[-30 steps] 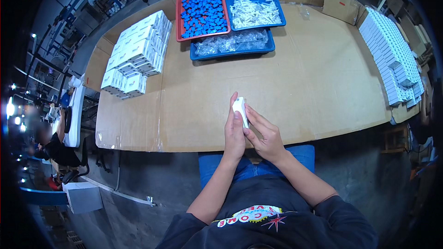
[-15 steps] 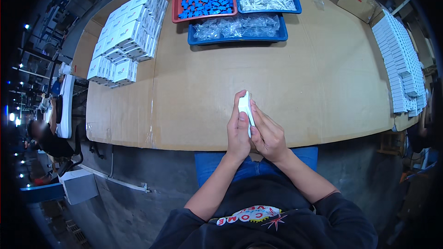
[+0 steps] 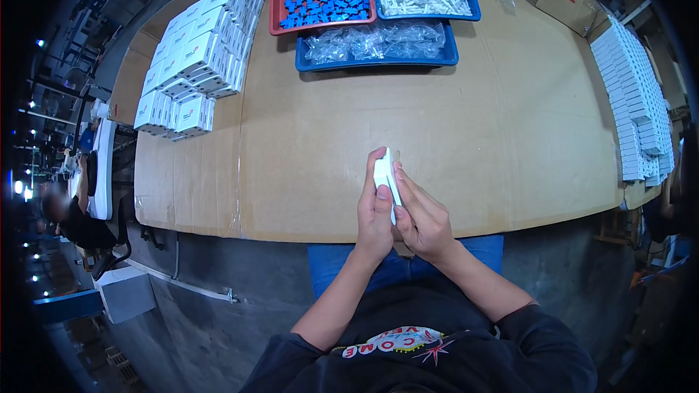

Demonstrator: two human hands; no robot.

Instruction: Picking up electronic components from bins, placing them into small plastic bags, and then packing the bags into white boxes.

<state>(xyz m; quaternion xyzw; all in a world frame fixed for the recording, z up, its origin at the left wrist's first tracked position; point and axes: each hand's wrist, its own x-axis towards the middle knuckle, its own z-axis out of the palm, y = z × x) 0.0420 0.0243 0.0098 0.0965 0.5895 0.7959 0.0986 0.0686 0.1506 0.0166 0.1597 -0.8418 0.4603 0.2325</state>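
Note:
Between my two hands, over the near part of the cardboard-covered table (image 3: 313, 160), stands a small white box (image 3: 384, 171), tilted on its narrow side. My left hand (image 3: 375, 222) grips it from the left, thumb on the near face and fingertips over the far end. My right hand (image 3: 426, 218) presses against its right side, fingers stretched along it and thumb bent near the lower end. The palms and fingers hide much of the box, so I cannot tell whether its flap is closed.
White printed boxes (image 3: 193, 51) are stacked at the left. Small white boxes (image 3: 630, 94) form a tall stack at the right. At the back are a red tray (image 3: 274, 11) of blue parts, a blue tray (image 3: 473, 7) of white plastic pieces, and another blue tray (image 3: 378, 67) of clear bags.
The white box has turned slightly in my hands and shifted a little toward me. Both hands keep their hold, with the fingers only slightly moved.

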